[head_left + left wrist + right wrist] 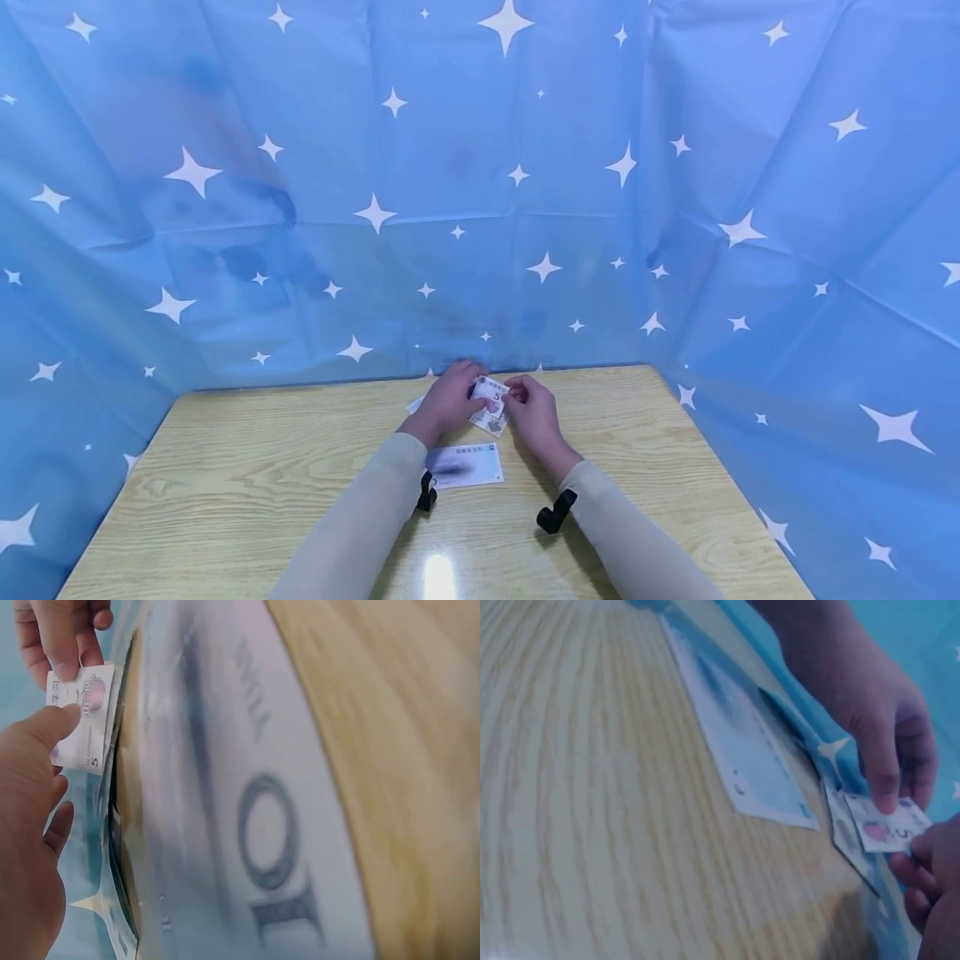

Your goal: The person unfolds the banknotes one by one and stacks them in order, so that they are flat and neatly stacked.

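Near the table's back edge, my left hand [450, 400] and my right hand [536, 417] hold a small pale paper banknote [492, 390] between them. It bears a "5" and a pink print. The left thumb lies on the face of the note [84, 746]. Opposite, the right hand [58, 630] pinches the other edge. In the right wrist view, both hands grip the note [877, 829] just above another banknote [845, 825]. Whether the held note is folded, I cannot tell.
A larger banknote marked "10" [274, 836] lies flat on the wooden table [285, 483], nearer me, partly beneath the left forearm. Another note's corner [414, 405] shows left of the left hand. Behind the table hangs a blue star-patterned cloth [450, 283].
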Available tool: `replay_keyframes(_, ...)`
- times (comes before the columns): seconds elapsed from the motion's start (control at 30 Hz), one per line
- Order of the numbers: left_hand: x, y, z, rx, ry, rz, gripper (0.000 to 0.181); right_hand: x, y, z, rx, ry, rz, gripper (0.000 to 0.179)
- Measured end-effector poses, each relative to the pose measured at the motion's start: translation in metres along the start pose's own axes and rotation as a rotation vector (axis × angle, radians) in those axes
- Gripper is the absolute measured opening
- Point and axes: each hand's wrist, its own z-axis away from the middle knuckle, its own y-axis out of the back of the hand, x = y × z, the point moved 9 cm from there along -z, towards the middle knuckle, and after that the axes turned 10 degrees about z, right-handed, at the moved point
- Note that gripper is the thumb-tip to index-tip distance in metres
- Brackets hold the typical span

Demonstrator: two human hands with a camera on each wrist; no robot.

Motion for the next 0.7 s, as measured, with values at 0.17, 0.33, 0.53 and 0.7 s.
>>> replay_keyframes(0.17,0.001,0.006,0.003,0.047,-0.021,0.113,0.049,-0.001,0.004,0.000,-0.008,-0.017,-0.081,0.020)
replay_keyframes(0.33,-0.003,0.008,0.008,0.082,-0.025,0.235,0.041,-0.003,0.004,0.003,-0.049,-0.033,-0.144,0.022)
replay_keyframes(0.53,-0.007,0.008,0.018,0.104,-0.015,0.334,0.037,-0.005,0.005,0.010,-0.089,-0.055,-0.175,0.021)
replay_keyframes(0.7,-0.005,0.014,0.026,0.116,-0.030,0.372,0.033,-0.011,0.007,0.014,-0.090,-0.041,-0.199,0.021)
